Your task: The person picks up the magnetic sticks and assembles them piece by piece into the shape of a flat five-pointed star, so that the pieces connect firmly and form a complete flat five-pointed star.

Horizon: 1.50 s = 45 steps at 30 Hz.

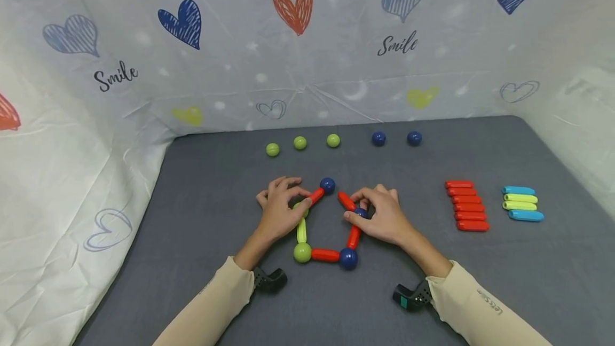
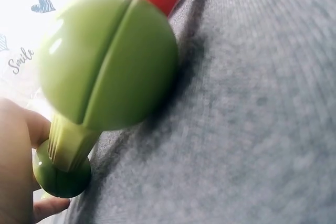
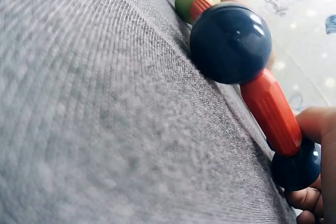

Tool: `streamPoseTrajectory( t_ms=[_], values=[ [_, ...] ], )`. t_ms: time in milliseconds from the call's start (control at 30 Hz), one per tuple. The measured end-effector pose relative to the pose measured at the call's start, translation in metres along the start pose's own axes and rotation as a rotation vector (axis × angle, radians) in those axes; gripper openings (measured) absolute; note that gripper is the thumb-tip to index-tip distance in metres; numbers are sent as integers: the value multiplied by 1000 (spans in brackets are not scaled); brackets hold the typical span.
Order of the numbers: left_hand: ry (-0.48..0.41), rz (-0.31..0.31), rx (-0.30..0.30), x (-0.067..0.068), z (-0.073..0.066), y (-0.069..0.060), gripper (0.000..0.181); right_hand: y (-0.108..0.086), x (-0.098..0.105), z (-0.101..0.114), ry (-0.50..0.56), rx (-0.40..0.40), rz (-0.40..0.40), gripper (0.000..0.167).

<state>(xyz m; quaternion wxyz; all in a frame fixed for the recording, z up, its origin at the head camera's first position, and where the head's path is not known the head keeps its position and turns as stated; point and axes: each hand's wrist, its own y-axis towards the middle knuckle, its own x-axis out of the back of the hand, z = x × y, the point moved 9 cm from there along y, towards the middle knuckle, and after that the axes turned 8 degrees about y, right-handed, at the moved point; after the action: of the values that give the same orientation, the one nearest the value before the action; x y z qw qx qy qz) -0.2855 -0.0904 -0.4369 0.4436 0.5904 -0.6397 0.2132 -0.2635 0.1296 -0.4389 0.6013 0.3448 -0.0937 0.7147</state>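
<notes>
A house-shaped outline of balls and sticks lies on the table. My left hand [image 1: 280, 207] pinches the green ball [image 2: 63, 179] at its upper left corner, partly covered by the fingers. From there a red stick [image 1: 316, 195] runs up to a blue ball [image 1: 328, 185], and a yellow-green stick [image 1: 301, 231] runs down to another green ball [image 1: 302, 252]. My right hand [image 1: 381, 217] grips the blue ball [image 3: 296, 169] at the upper right, between two red sticks. The upper red stick [image 1: 346, 200] ends short of the top ball, leaving a gap. A red stick [image 1: 325, 255] forms the base.
Behind the outline, three green balls [image 1: 300, 143] and two blue balls [image 1: 378, 139] stand in a row. To the right lie several red sticks [image 1: 468, 207], with blue and yellow-green sticks [image 1: 521, 198] beyond them. A printed cloth [image 1: 230, 79] hangs along the table's back edge.
</notes>
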Motion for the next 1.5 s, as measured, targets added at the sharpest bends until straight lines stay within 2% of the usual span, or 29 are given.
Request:
streamPoseTrajectory(
  t_ms=[533, 833, 1000, 1167, 1367, 1500],
  values=[
    [5, -15, -36, 0, -3, -2, 20, 0, 1, 2, 42, 70, -43, 28],
    [12, -16, -69, 0, -6, -2, 20, 0, 1, 4, 48, 66, -32, 25],
    [-2, -10, -62, -1, -5, -2, 22, 0, 1, 5, 52, 67, -31, 26],
    [-17, -8, -63, 1, -6, -2, 21, 0, 1, 6, 59, 74, -23, 30],
    [15, 40, -88, -2, -9, -3, 23, -2, 0, 7, 77, 83, 26, 42],
    [20, 47, -89, -3, -9, -3, 17, -2, -2, 7, 92, 91, 50, 45]
  ],
)
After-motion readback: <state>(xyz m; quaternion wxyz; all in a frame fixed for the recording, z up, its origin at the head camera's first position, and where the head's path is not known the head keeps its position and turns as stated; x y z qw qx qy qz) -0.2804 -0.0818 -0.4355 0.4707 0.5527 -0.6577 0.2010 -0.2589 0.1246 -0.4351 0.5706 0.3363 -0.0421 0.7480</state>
